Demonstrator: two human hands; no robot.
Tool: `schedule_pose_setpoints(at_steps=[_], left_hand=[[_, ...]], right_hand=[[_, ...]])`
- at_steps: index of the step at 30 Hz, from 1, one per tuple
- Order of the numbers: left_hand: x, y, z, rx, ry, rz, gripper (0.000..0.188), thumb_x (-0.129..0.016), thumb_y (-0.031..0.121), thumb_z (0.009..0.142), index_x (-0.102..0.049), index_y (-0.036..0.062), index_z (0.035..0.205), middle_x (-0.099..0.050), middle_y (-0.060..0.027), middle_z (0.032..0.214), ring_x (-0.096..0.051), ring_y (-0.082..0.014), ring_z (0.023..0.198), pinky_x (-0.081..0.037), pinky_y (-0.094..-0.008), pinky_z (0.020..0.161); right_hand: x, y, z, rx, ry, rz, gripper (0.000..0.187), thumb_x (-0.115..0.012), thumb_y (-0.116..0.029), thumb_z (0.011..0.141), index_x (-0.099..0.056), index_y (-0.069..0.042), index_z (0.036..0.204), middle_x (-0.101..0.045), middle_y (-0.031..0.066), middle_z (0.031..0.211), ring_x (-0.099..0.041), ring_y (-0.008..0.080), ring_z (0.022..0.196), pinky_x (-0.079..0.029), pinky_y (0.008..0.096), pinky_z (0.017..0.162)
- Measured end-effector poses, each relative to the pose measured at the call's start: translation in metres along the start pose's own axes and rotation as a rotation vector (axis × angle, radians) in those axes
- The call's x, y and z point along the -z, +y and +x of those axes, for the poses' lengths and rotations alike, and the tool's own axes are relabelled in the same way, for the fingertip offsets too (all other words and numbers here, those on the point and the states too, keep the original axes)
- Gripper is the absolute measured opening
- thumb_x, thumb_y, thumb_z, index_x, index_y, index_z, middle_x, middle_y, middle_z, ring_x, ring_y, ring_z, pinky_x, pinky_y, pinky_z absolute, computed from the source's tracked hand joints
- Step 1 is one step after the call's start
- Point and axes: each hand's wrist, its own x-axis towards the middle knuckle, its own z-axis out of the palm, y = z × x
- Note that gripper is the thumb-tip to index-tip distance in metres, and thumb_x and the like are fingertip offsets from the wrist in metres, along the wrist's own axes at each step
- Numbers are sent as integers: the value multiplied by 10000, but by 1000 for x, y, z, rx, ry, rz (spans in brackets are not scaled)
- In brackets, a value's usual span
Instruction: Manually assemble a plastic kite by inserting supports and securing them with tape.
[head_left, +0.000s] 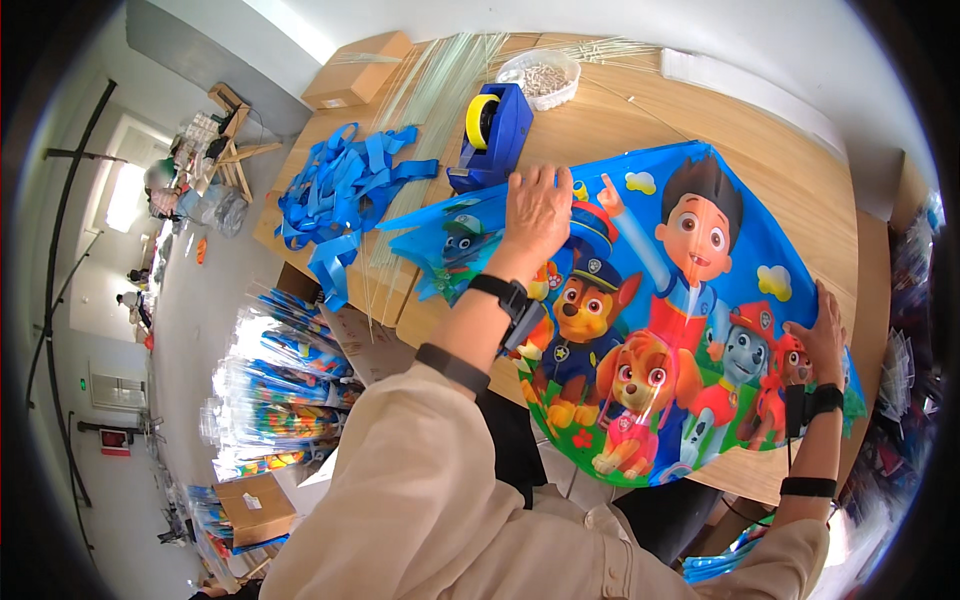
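Observation:
A shiny blue plastic kite (650, 330) printed with cartoon dogs and a cartoon child lies spread over the near edge of the wooden table. My left hand (540, 215) presses on its upper left part, fingers stretched out. At the right edge of the kite rests my right hand (823, 335), with the thumb apart from the fingers; part of this hand curves over the edge. Just beyond my left hand stands a blue tape dispenser (500, 140) with a yellow-cored roll. Dark bands circle both wrists and forearms.
Left on the table (740, 110) lies a heap of blue ribbon (345, 185). Thin clear rods (440, 85) spread beside a cardboard box (360, 70). A white tub (545, 80) holds small pieces. Below left, printed plastic bundles (290, 390) fan out above an open carton (255, 510).

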Motion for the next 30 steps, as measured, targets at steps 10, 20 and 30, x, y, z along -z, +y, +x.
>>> schedule_pose_setpoints(at_steps=[10, 20, 30], left_hand=[[-6, -9, -16, 366, -278, -156, 691, -815, 392, 614, -553, 77, 1171, -500, -108, 1268, -447, -299, 1194, -386, -546, 909], [-6, -33, -9, 284, -434, -315, 690, -835, 287, 577, -536, 23, 1139, -614, -161, 1091, -571, -327, 1057, -459, -436, 897], [16, -23, -33, 49, -204, -298, 383, -685, 300, 756, -557, -30, 903, -656, -207, 884, -643, -355, 810, -509, -443, 707]], right_hand=[[12, -4, 18, -133, -183, 209, 621, -810, -169, 530, -576, 10, 1076, -647, 204, 896, -632, 351, 838, -496, 407, 733], [22, -19, 9, 14, -206, 35, 383, -775, -113, 556, -654, 12, 896, -653, 231, 860, -630, 385, 858, -498, 437, 753], [22, -29, 2, -93, -181, 90, 397, -725, -52, 595, -620, -1, 974, -640, 230, 953, -596, 389, 966, -477, 441, 802]])
